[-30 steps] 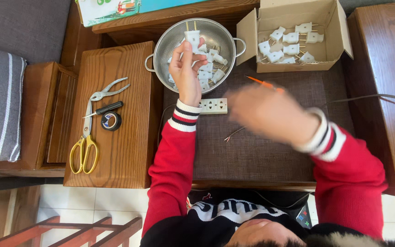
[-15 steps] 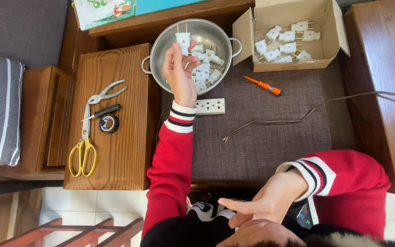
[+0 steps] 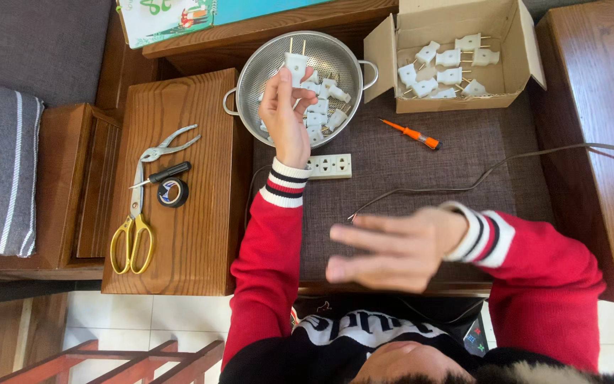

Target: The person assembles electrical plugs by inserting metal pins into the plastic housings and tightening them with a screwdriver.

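- Head view: the left hand (image 3: 286, 114) pinches a white plug (image 3: 295, 66) by its body, prongs pointing to 12 o'clock, above the metal colander (image 3: 250, 64) of more plugs.
- The right hand (image 3: 392, 249), fingers spread and empty, hovers blurred at 6 o'clock of the grey cable (image 3: 477, 178), whose bare end lies nearby.
- Judged step: a plug picked for wiring; next calls for the orange screwdriver (image 3: 412, 134), at 3 o'clock of the colander.

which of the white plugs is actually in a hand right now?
The white plug pinched in the left hand, raised over the metal colander, prongs pointing up. The others lie loose in the colander or the cardboard box; the right hand is empty.
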